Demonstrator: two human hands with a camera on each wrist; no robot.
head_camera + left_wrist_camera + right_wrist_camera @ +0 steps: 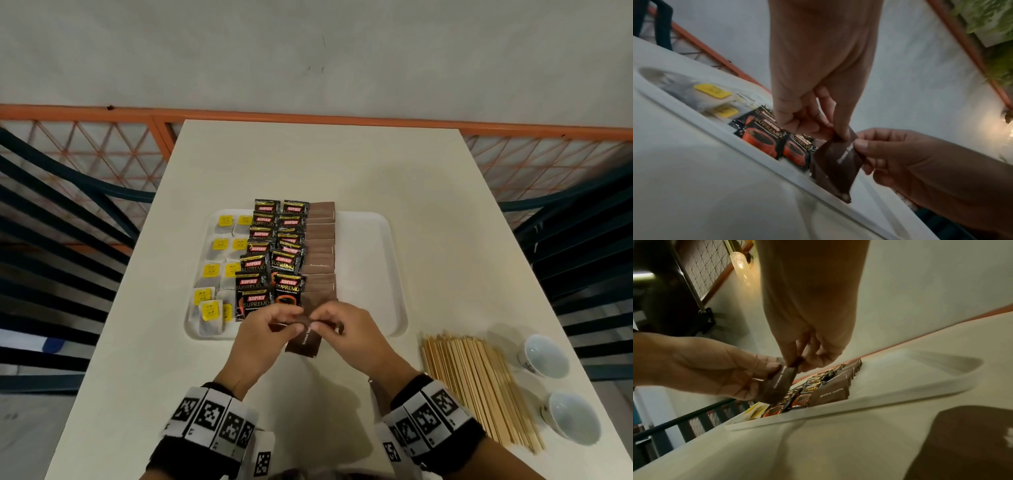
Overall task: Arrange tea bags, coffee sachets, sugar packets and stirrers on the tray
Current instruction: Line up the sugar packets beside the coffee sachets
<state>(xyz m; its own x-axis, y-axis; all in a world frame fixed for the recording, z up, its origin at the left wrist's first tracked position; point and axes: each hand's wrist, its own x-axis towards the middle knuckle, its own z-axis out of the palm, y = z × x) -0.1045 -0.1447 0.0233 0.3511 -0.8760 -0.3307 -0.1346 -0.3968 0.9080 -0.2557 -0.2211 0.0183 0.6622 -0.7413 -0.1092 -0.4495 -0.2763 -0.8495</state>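
Observation:
A white tray [366, 267] lies mid-table. On its left part are tea bags [212, 270] with yellow tags, then two columns of black coffee sachets [270, 253], then a column of brown sugar packets [320, 240]. Over the tray's near edge, my left hand [297, 323] and right hand [318, 324] both pinch the top of one brown sugar packet [305, 342], which hangs down between them. The wrist views show the same packet [836, 167] [777, 386] held by the left hand [830, 129] and right hand [797, 363]. Wooden stirrers [479, 383] lie in a pile on the table to the right.
Two white cups [544, 356] [572, 421] stand right of the stirrers near the table's right edge. A brown shape [962, 443] lies on the table under my right wrist. The tray's right half is bare. Dark slatted chairs [51, 240] flank the table; an orange railing [308, 118] runs behind.

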